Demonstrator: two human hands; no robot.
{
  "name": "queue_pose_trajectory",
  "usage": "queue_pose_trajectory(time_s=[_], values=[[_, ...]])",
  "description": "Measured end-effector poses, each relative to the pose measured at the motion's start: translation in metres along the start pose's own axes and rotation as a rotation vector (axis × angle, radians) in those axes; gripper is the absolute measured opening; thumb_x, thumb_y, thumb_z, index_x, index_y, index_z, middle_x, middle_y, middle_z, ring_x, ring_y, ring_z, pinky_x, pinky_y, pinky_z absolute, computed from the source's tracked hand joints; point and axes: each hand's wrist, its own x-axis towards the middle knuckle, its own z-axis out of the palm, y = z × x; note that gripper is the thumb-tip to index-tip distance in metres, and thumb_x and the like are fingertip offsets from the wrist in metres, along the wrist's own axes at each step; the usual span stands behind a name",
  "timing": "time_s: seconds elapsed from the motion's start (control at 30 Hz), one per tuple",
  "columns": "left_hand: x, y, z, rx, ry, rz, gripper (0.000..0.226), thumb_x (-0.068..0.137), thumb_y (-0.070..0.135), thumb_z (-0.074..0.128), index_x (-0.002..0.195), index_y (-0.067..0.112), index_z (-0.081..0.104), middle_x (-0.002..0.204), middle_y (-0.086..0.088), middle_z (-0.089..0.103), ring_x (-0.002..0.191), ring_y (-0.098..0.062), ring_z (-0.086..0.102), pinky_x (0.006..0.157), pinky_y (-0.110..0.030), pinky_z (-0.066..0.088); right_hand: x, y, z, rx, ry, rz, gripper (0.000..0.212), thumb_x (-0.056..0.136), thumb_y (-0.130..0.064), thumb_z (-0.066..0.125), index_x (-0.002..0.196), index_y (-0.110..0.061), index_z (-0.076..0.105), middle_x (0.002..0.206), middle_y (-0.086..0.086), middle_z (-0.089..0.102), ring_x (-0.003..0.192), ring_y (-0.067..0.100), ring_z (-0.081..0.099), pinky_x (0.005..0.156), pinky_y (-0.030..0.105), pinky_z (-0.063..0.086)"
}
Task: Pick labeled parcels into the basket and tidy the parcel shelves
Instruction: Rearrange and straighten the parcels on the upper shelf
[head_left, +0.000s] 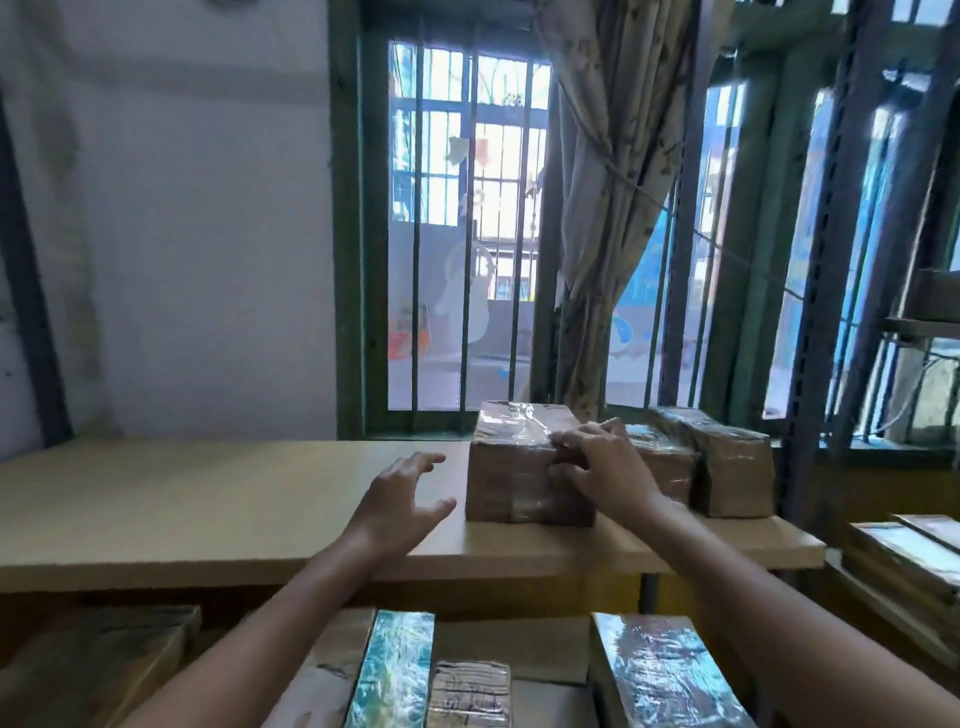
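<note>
A brown cardboard parcel (511, 467) wrapped in clear tape stands on the top wooden shelf (208, 499), near its right end. My right hand (602, 467) rests on the parcel's right top corner and side, fingers spread over it. My left hand (400, 493) hovers open just left of the parcel, fingers apart, not touching it. Two more taped parcels (727, 467) stand behind and to the right of the first one, partly hidden by my right hand. No label and no basket are visible.
Below the shelf lie more taped parcels (660, 670) and flat boxes (93, 660). Stacked flat parcels (909, 561) sit at the right on a metal rack (821, 260). A barred window (467, 234) and a curtain (608, 208) stand behind the shelf. A white wall is on the left.
</note>
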Motion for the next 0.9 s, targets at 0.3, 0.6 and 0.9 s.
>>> queue_pose_trajectory(time_s=[0.3,0.6,0.9], values=[[0.03,-0.043,-0.006,0.152,-0.145,0.012,0.089,0.069,0.022,0.078,0.141,0.031,0.026,0.143,-0.002,0.041,0.128,-0.024,0.039,0.102,-0.036,0.04,0.035,-0.017,0.001,0.106,0.004,-0.227,0.028,0.087,-0.027,0.062,0.114,-0.019,0.068,0.105,-0.001,0.067,0.096,0.019,0.045,0.084,0.025,0.036],[0.07,-0.047,-0.009,-0.137,0.029,0.335,0.105,0.062,0.027,0.084,0.138,0.033,0.011,0.141,0.0,0.04,0.125,-0.013,0.044,0.1,-0.033,0.042,0.068,-0.044,-0.038,0.5,0.058,-0.026,0.024,0.091,-0.019,0.056,0.111,-0.012,0.068,0.098,0.001,0.068,0.087,0.01,0.059,0.08,0.016,0.045],[0.077,-0.005,-0.015,-0.496,0.265,-0.023,0.061,0.073,0.054,0.064,0.126,0.036,0.039,0.103,0.018,0.057,0.088,-0.005,0.058,0.067,-0.015,0.045,0.074,-0.046,-0.054,1.051,0.075,0.157,0.062,0.083,-0.062,0.044,0.137,-0.033,0.032,0.141,0.003,0.044,0.122,0.021,0.049,0.083,0.033,0.051]])
